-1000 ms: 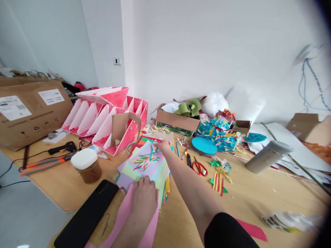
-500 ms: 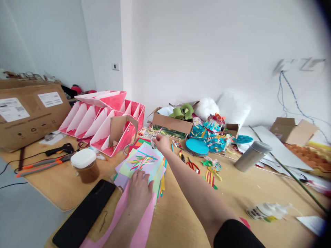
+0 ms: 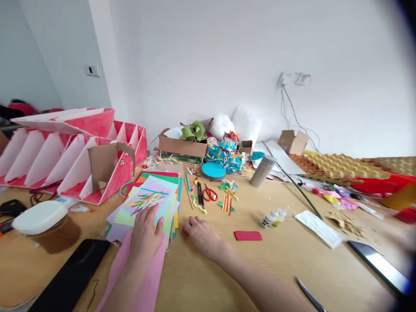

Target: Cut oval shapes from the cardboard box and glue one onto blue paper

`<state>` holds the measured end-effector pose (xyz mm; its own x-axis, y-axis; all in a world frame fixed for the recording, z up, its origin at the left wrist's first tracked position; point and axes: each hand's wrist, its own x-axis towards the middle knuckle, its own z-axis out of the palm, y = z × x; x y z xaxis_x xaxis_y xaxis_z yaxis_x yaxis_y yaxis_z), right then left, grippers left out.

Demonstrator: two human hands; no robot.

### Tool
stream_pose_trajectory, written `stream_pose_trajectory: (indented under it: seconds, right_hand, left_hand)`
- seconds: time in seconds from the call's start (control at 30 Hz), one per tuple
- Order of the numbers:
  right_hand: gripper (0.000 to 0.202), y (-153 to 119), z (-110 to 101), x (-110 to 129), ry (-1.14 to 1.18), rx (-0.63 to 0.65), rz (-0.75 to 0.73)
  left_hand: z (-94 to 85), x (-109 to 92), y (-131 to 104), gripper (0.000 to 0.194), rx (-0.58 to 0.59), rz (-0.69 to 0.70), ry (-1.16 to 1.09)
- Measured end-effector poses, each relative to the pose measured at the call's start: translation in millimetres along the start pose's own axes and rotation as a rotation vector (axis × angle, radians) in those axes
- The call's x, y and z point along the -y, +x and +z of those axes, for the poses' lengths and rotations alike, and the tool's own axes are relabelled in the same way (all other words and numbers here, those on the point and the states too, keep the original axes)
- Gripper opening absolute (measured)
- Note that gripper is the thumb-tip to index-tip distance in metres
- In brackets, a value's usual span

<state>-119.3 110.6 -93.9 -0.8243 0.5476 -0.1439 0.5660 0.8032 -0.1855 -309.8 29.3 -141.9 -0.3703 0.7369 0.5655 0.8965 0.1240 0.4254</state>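
Observation:
My left hand (image 3: pixel 145 232) lies with its fingers apart on a stack of coloured paper sheets (image 3: pixel 172 212). Thin cut paper strips (image 3: pixel 147 200) are scattered on the top sheets, just beyond its fingertips. A long pink sheet (image 3: pixel 151 277) runs under the left wrist toward me. To the right of the stack, my right hand (image 3: pixel 202 236) rests low over the bare tabletop with its fingers curled in. Whatever those fingers hold, if anything, is hidden. Red-handled scissors (image 3: pixel 210 193) and dark pens (image 3: pixel 200 195) lie beyond it. A folded red paper piece (image 3: pixel 248 235) is to its right.
A pink-and-white divided rack (image 3: pixel 81 160) and a lidded jar (image 3: pixel 48 223) stand left. Behind are an open carton (image 3: pixel 183 147) and blue paper craft (image 3: pixel 227 156). A steel flask (image 3: pixel 262 171), glue bottles (image 3: pixel 273 218) and tweezers (image 3: pixel 310 295) are right.
My right hand has come back from the far edge of the paper stack to the tabletop beside it. My left hand stays on the paper. The view has swung right.

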Motion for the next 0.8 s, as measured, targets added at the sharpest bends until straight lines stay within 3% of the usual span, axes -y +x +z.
stream_pose_trajectory:
  seconds: [0.2, 0.27, 0.33, 0.43, 0.57, 0.7, 0.8]
  right_hand:
    - [0.047, -19, -1, -22, 0.128, 0.111, -0.021]
    - [0.043, -26, 0, -29, 0.158, 0.140, -0.036]
    - [0.036, -30, 1, -34, 0.153, 0.101, -0.017]
    - [0.040, -28, -3, -45, 0.124, -0.044, 0.076]
    - [0.053, -2, -10, -60, 0.076, -0.226, 0.262]
    - [0.078, 36, 0, -63, 0.008, -0.289, 0.370]
    - [0.066, 62, 15, -62, -0.028, -0.282, 0.350]
  left_hand:
    - [5.9, -1, -3, 0.043, 0.042, 0.036, -0.002]
    - [6.1, -2, -3, 0.042, 0.052, 0.040, -0.017]
    - [7.1, -3, -4, 0.040, 0.056, 0.040, -0.036]
    - [9.7, -2, -4, 0.038, 0.045, 0.034, -0.050]
    - [11.4, 0, -4, 0.036, 0.059, 0.045, -0.055]
    - [9.4, -1, -4, 0.036, 0.054, 0.046, -0.047]
    - [8.3, -2, -4, 0.037, 0.036, 0.047, -0.040]
